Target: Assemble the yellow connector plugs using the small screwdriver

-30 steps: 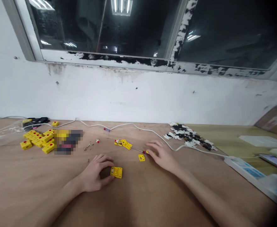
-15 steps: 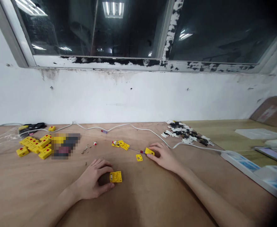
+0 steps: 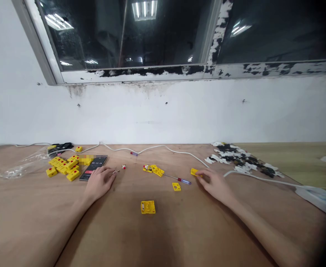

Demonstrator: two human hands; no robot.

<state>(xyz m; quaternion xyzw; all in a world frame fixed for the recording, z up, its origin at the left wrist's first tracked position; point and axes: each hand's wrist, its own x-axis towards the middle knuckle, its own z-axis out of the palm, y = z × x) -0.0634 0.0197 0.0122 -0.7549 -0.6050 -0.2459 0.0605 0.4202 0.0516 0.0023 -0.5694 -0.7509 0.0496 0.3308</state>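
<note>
My left hand is at the small metal parts, beside a phone. Its thumb and fingers are drawn together; what is between them is too small to make out. My right hand grips a yellow plastic piece by its right end, at the right of the work area. Between the hands lie an open yellow case half, a small yellow cover, and a screwdriver. Its tip touches or nearly touches opened yellow case parts. A small white-and-red part lies near my left hand.
Several yellow boxes with red buttons are piled at the left, next to a clear plastic bag. A white cable runs along the back to a power strip. Black and white pieces are heaped at the right.
My left hand has left the open case half and moved forward-left to the small metal parts. My right hand has carried the yellow piece right, away from the screwdriver handle. The view has shifted left.
</note>
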